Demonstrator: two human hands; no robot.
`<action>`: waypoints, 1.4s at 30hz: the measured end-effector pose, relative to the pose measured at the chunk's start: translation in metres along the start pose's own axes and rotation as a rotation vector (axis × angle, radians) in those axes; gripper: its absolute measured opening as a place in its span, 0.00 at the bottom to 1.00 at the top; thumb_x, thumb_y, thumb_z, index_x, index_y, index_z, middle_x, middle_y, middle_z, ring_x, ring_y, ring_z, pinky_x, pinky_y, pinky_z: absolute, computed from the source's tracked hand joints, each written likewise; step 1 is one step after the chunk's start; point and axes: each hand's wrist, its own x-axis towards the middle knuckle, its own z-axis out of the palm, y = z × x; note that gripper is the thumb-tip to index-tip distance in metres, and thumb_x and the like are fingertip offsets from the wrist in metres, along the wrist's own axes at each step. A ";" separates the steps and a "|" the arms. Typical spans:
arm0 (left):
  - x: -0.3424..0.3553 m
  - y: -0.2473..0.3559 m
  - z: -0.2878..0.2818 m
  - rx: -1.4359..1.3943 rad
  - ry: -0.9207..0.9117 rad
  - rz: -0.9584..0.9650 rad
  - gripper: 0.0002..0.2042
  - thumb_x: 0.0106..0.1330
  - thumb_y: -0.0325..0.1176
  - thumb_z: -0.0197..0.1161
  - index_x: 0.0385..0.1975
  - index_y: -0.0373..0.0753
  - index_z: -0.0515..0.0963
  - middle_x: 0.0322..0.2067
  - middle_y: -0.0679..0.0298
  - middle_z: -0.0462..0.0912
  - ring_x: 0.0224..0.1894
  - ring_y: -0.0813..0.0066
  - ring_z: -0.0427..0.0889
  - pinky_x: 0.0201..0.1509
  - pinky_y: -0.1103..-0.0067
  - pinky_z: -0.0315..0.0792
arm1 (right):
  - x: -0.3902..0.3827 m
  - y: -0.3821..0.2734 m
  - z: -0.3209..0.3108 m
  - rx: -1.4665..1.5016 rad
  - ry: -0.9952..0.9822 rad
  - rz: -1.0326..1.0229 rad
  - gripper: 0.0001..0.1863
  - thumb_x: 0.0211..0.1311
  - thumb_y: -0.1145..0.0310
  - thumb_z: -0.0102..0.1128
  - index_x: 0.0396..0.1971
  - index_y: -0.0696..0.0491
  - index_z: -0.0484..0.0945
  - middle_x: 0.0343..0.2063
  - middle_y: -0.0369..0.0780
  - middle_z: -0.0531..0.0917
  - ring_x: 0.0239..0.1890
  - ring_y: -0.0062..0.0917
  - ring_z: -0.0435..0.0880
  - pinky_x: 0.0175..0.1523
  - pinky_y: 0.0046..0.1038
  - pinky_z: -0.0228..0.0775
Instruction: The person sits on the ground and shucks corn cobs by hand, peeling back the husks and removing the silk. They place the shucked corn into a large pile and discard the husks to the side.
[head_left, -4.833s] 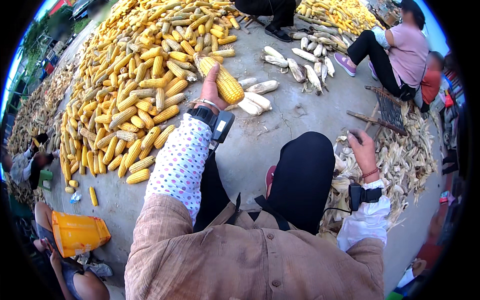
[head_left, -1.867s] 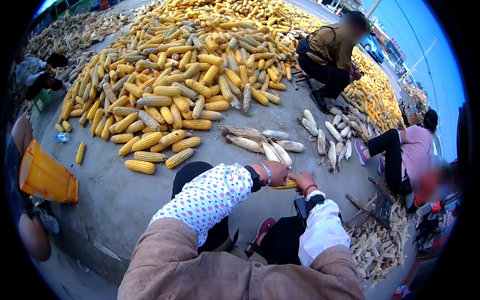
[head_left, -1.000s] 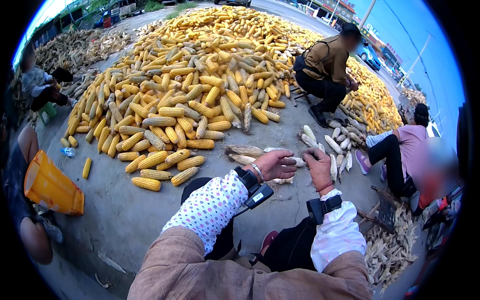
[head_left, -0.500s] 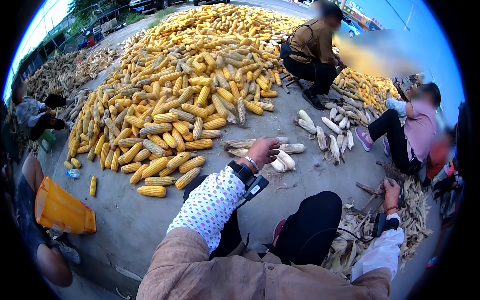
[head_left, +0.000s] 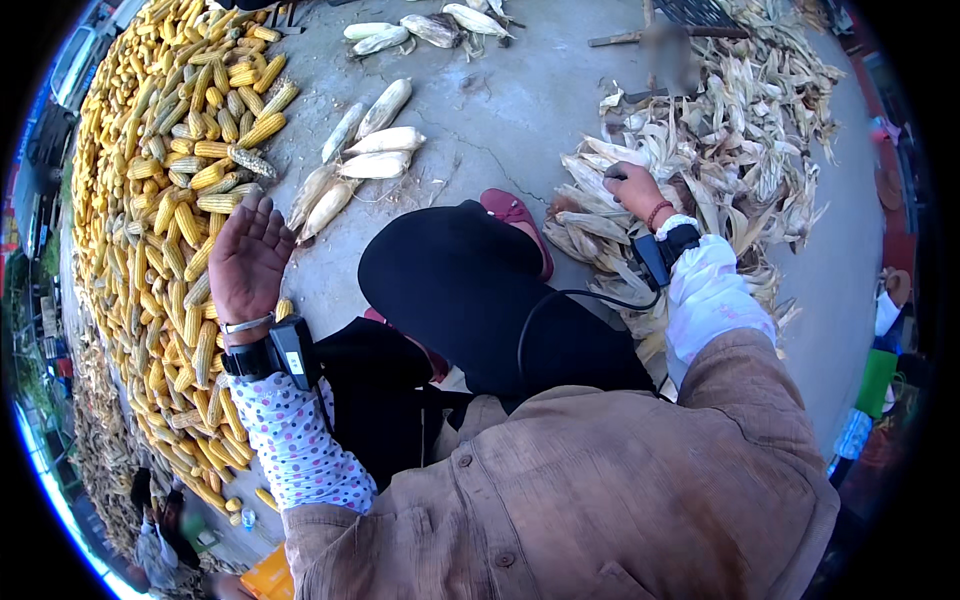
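R hand (head_left: 638, 190): fingertips curled under, can't tell if holding anything. Corn pile (head_left: 170, 235) cut at top edge, part hidden behind L hand (head_left: 250, 260). Chair (head_left: 700, 15) cut at top, partly blurred. Bucket (head_left: 268, 575) mostly off btm. Person (head_left: 155, 545) lower L too sml/blurry.

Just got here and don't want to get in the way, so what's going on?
A person in a brown top has the left hand open and empty, near a heap of yellow corn. The right hand, curled, is at a pile of dry husks; whether it grips one is unclear. A few pale ears lie on the ground between heap and husks.
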 end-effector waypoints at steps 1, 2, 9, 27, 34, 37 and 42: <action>0.001 0.000 -0.003 0.015 0.022 0.005 0.16 0.63 0.36 0.52 0.48 0.36 0.69 0.42 0.63 0.75 0.43 0.73 0.74 0.48 0.74 0.68 | -0.005 -0.013 0.013 0.084 -0.104 0.145 0.13 0.49 0.66 0.57 0.34 0.58 0.77 0.26 0.41 0.80 0.26 0.26 0.79 0.31 0.25 0.71; 0.000 0.000 -0.001 0.021 0.039 -0.006 0.17 0.63 0.37 0.52 0.49 0.36 0.68 0.42 0.63 0.75 0.43 0.73 0.73 0.48 0.74 0.68 | -0.012 -0.025 0.024 0.165 -0.210 0.290 0.13 0.47 0.66 0.57 0.34 0.57 0.78 0.28 0.41 0.81 0.28 0.25 0.80 0.32 0.25 0.71; -0.001 -0.002 -0.013 0.039 0.040 -0.070 0.16 0.64 0.35 0.49 0.49 0.34 0.68 0.44 0.62 0.75 0.45 0.69 0.73 0.52 0.72 0.66 | -0.001 0.014 0.112 0.213 -0.432 0.302 0.11 0.45 0.68 0.59 0.30 0.56 0.78 0.21 0.41 0.79 0.18 0.24 0.77 0.23 0.26 0.70; 0.023 -0.026 -0.001 0.137 0.138 -0.162 0.17 0.64 0.37 0.50 0.49 0.34 0.68 0.43 0.63 0.75 0.44 0.72 0.73 0.49 0.73 0.67 | -0.014 0.001 0.130 -0.012 -0.547 0.070 0.14 0.37 0.65 0.62 0.27 0.55 0.81 0.22 0.42 0.81 0.27 0.28 0.78 0.38 0.26 0.69; 0.021 -0.026 -0.003 0.138 0.147 -0.158 0.18 0.64 0.38 0.50 0.50 0.35 0.67 0.43 0.64 0.74 0.43 0.72 0.72 0.50 0.73 0.66 | 0.004 -0.024 0.075 1.301 -0.512 0.478 0.02 0.49 0.75 0.54 0.23 0.56 0.71 0.16 0.33 0.68 0.17 0.19 0.65 0.25 0.23 0.57; 0.021 -0.027 -0.006 0.140 0.145 -0.154 0.18 0.64 0.38 0.50 0.51 0.35 0.67 0.43 0.64 0.74 0.44 0.72 0.73 0.50 0.73 0.67 | 0.005 -0.032 0.036 1.676 -0.447 0.368 0.05 0.52 0.71 0.53 0.26 0.57 0.71 0.18 0.32 0.68 0.18 0.17 0.63 0.26 0.22 0.57; 0.024 -0.026 -0.004 0.141 0.099 -0.175 0.18 0.64 0.37 0.50 0.50 0.35 0.67 0.44 0.64 0.74 0.44 0.72 0.73 0.50 0.74 0.67 | 0.009 -0.007 0.048 0.797 -0.273 0.318 0.09 0.49 0.66 0.58 0.25 0.57 0.75 0.15 0.32 0.71 0.16 0.16 0.66 0.23 0.20 0.57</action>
